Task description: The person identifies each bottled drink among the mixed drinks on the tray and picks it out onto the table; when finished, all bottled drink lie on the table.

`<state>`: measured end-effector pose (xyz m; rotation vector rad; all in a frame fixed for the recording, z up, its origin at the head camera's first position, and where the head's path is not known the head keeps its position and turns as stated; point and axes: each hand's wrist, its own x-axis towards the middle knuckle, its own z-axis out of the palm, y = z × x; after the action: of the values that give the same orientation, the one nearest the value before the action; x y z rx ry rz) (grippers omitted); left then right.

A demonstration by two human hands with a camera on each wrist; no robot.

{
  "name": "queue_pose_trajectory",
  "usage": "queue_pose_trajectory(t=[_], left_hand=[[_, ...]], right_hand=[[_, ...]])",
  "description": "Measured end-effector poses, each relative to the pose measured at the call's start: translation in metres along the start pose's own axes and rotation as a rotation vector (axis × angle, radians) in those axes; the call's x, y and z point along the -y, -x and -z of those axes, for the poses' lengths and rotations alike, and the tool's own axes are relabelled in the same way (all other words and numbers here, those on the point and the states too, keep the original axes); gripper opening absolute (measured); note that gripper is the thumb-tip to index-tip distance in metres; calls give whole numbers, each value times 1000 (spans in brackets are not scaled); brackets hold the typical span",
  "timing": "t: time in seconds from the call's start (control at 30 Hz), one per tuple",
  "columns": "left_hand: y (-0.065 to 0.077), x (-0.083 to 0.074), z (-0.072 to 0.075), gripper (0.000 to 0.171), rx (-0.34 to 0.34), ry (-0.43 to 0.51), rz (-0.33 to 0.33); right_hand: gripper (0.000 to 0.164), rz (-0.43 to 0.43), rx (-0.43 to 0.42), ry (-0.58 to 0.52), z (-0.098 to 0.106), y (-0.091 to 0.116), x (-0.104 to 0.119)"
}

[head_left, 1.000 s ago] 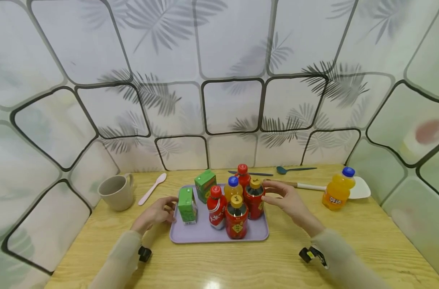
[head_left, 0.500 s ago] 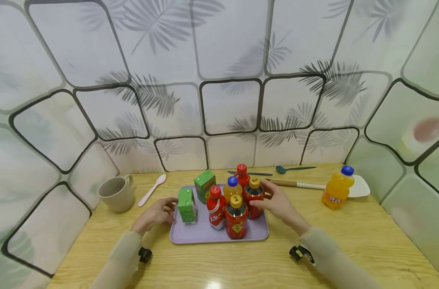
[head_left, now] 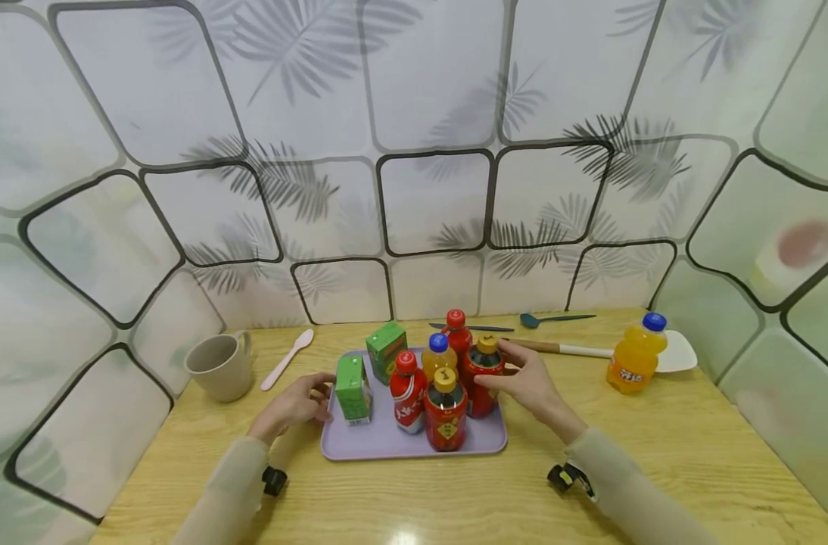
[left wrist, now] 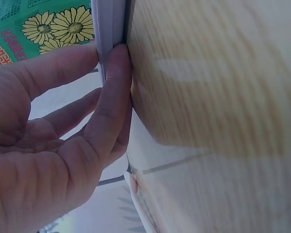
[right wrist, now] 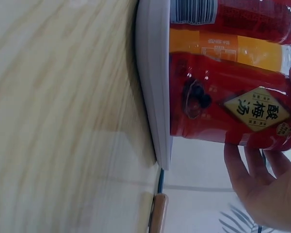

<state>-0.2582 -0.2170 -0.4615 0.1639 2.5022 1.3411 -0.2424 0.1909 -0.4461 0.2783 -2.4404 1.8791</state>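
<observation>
On a light purple tray (head_left: pixel 380 446) stand several drinks. My left hand (head_left: pixel 298 403) pinches the tray's left edge, beside a green juice carton (head_left: pixel 353 390); the left wrist view has the thumb on the rim and a finger on its outer side. With thumb and fingers my right hand (head_left: pixel 526 382) holds a red-labelled, yellow-capped drink bottle (right wrist: pixel 233 104) at the tray's right side. Its base seems to stay on the tray. Close by are another yellow-capped bottle (head_left: pixel 446 416), two red-capped bottles (head_left: pixel 409 397) and a blue-capped orange drink bottle (head_left: pixel 439 356). A second green carton (head_left: pixel 387 352) stands behind.
A grey mug (head_left: pixel 219 371) and a pink spoon (head_left: pixel 287 357) are on the left. Behind the tray lie a dark knife (head_left: pixel 485 328) and a dark blue spoon (head_left: pixel 557 319). To the right, an orange soda bottle (head_left: pixel 637 359) stands by a white spatula (head_left: pixel 678 354).
My right hand has moved left and taken hold of the yellow-capped bottle on the tray's right side. That bottle has shifted slightly right. The left hand stays at the tray edge.
</observation>
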Motion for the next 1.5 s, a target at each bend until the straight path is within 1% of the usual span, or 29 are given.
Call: queue_pose_trajectory(t=[0.1,0.2,0.3,0.47,0.6,0.73,0.93,1.03,1.23,1.4,1.5], left_hand=[[-1,0,0,73,12,3,-1],[-2,0,1,72,14,6,-6],[-3,1,2,72,14,8,-16],[-4,2,2,72,13,3,-8],[-3,1,2,73,1,-11,3],[-3,-1,2,72,-5,-23,-7],[-1,0,1,72,12,-11,-31],[0,0,1,72,9,-14,-38],[-1,1,2,73,-3,-19,-23],[-1,-2,3,73,-7,-43,-23],[-1,-2,2,73,0,-53,-25]], right_hand=[[75,18,-13,-11,5,1,0],[68,68,-30,1,11,2,1],[65,103,-47,22,19,4,4],[64,118,-75,54,32,8,10],[67,108,-90,43,42,10,12],[68,94,-109,25,50,14,13],[70,64,-166,53,60,23,14],[71,59,-193,65,67,26,14],[73,60,-218,40,82,32,12],[74,36,-239,47,96,40,6],[73,29,-247,6,105,46,3]])
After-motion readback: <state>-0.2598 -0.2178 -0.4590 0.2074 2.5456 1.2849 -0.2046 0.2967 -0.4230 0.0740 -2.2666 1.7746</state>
